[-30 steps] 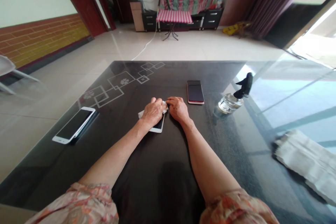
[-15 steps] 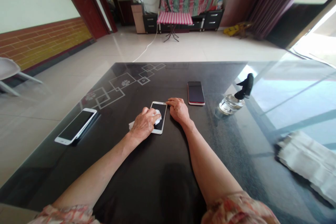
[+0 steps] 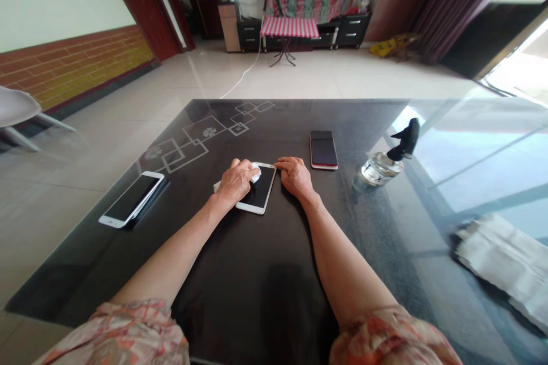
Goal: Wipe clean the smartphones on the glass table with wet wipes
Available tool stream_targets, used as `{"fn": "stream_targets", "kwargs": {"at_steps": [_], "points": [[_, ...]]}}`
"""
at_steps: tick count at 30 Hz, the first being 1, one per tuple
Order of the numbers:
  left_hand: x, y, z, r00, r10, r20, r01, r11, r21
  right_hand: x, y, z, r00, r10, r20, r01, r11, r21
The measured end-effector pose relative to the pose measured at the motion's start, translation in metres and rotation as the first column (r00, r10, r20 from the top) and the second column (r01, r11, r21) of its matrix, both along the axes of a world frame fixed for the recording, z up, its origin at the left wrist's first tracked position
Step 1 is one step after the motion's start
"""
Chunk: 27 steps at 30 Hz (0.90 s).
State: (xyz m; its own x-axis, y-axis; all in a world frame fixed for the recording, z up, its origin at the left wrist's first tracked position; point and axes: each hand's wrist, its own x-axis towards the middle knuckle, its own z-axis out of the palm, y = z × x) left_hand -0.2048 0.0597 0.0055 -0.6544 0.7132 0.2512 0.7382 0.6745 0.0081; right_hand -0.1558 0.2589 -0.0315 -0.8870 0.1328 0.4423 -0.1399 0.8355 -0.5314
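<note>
A white smartphone [image 3: 256, 198] with a dark screen lies face up on the black table, slightly turned. My left hand [image 3: 235, 183] is closed around a crumpled white tissue [image 3: 256, 173] and presses it on the upper part of that screen. A bit of tissue also pokes out on the far side of the hand. At the phone's top right corner, my right hand [image 3: 296, 178] rests on the table, fingers bent together, fingertips against the phone's edge. Its thumb is hidden.
Left on the table [image 3: 248, 274] lies a white phone [image 3: 131, 201], apparently on top of another. A dark red-edged phone [image 3: 323, 149] sits beyond my right hand. Further right stand a clear spray bottle [image 3: 382, 168] with black trigger and a folded white cloth [image 3: 505, 262].
My left hand has wiped the tissue a little up toward the phone's top, baring more of the lower screen. My right hand stays at the corner. The whole view has shifted slightly.
</note>
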Motion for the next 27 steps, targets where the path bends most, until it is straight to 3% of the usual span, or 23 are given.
{"fn": "stream_targets", "kwargs": {"at_steps": [6,13,22,27], "points": [[0.037,-0.025,0.002,0.999,-0.038,0.035,0.039,0.999,-0.030,0.000,0.001,0.000,1.000,0.022,-0.012,-0.022,1.000,0.020],[0.069,-0.037,0.004,0.997,-0.060,0.038,0.062,0.997,-0.052,0.001,0.000,0.002,0.999,0.035,-0.030,-0.032,0.995,0.099],[0.074,-0.038,-0.004,0.997,-0.007,0.081,0.005,0.999,0.034,0.024,-0.017,0.003,0.998,-0.043,0.051,0.034,0.985,0.170],[0.073,-0.036,-0.009,0.993,-0.049,0.112,0.040,0.996,0.085,0.027,-0.019,0.008,0.985,-0.090,0.150,0.058,0.976,0.208]]}}
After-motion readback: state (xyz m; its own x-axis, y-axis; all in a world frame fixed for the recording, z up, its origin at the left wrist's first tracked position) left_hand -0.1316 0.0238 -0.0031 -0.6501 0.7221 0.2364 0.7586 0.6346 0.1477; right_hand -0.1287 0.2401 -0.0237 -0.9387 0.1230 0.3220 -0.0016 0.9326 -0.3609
